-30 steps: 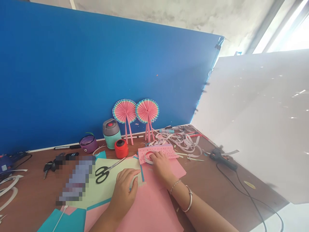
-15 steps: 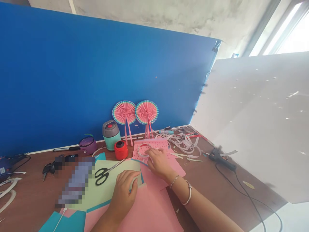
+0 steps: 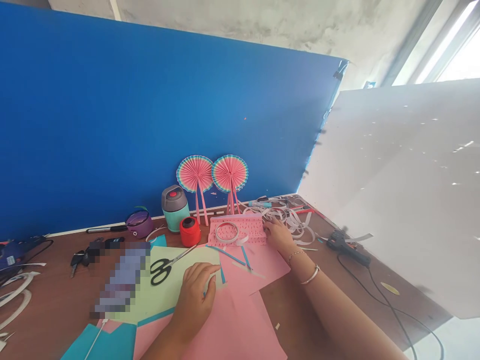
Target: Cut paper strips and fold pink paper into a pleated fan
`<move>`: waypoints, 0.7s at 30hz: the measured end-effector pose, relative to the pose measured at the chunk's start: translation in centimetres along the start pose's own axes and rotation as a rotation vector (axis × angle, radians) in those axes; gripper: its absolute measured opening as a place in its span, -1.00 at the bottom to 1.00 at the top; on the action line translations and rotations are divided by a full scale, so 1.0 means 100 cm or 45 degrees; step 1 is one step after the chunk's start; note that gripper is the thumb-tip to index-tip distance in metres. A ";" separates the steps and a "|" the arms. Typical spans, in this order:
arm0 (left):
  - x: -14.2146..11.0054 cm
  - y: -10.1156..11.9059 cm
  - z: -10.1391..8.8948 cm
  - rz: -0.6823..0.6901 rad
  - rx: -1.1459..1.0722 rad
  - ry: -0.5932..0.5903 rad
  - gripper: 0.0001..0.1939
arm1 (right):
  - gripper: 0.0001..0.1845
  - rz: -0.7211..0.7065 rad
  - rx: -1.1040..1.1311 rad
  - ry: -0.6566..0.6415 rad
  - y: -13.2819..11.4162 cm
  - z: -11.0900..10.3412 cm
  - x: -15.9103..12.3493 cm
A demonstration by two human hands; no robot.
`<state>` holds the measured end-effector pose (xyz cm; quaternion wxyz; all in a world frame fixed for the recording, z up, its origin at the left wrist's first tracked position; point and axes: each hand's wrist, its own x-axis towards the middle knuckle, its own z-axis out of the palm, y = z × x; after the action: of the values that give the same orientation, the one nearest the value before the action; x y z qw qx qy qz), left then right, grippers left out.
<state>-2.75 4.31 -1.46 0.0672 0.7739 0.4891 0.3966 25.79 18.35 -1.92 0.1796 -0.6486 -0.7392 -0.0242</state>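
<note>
My left hand (image 3: 197, 295) rests on the pink paper (image 3: 228, 325) and the pale green paper (image 3: 172, 295), thumb apart from the fingers, with nothing seen in it. Beyond it, my right hand (image 3: 279, 236) reaches to the right edge of a pink patterned sheet (image 3: 213, 227); its fingers look loosely bent and apart, their tips partly hidden. A roll of tape (image 3: 227, 233) lies on that sheet. Thin blue strips (image 3: 227, 255) lie on pink paper just in front of it. Black-handled scissors (image 3: 162, 270) lie on the green paper, left of my left hand.
Two pleated paper fans (image 3: 230, 173) lean against the blue panel. In front stand a turquoise flask (image 3: 175, 215), a red spool (image 3: 190, 232) and a purple cup (image 3: 138, 224). White strips (image 3: 300, 225) tangle at the back right, near a glue gun (image 3: 347, 246) with its cord.
My right hand has moved right, off the roll of tape to the patterned sheet's right edge. The roll and blue strips now show more fully. My left hand stays in place.
</note>
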 end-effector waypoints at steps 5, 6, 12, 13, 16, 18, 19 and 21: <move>-0.001 -0.001 0.000 -0.025 -0.005 -0.031 -0.72 | -0.85 -0.062 -0.026 -0.026 0.000 -0.011 0.005; -0.002 -0.001 0.001 -0.030 -0.010 -0.034 -0.72 | -0.86 -0.051 -0.020 -0.014 0.000 -0.015 0.005; -0.001 -0.001 0.000 -0.032 -0.040 -0.058 -0.73 | -0.80 0.021 0.452 0.148 -0.027 -0.041 -0.002; 0.000 -0.001 0.000 -0.036 -0.040 -0.056 -0.73 | -0.78 0.010 0.748 0.178 -0.035 -0.044 -0.005; 0.001 -0.002 -0.001 -0.046 -0.034 -0.033 -0.72 | -0.76 -0.016 1.265 0.239 -0.057 -0.050 -0.011; 0.001 -0.002 -0.001 -0.043 -0.028 -0.020 -0.72 | -0.77 0.057 1.192 0.308 -0.066 -0.049 -0.012; 0.001 -0.002 -0.001 -0.041 -0.026 -0.018 -0.72 | -0.79 0.089 1.073 0.327 -0.068 -0.048 -0.011; 0.000 -0.003 -0.001 -0.035 -0.023 -0.017 -0.71 | -0.82 0.096 0.777 0.329 -0.070 -0.044 -0.011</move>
<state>-3.00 4.40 -1.51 0.0828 0.7690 0.4958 0.3948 20.15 15.04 3.30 0.4588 -0.5833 -0.6589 0.1230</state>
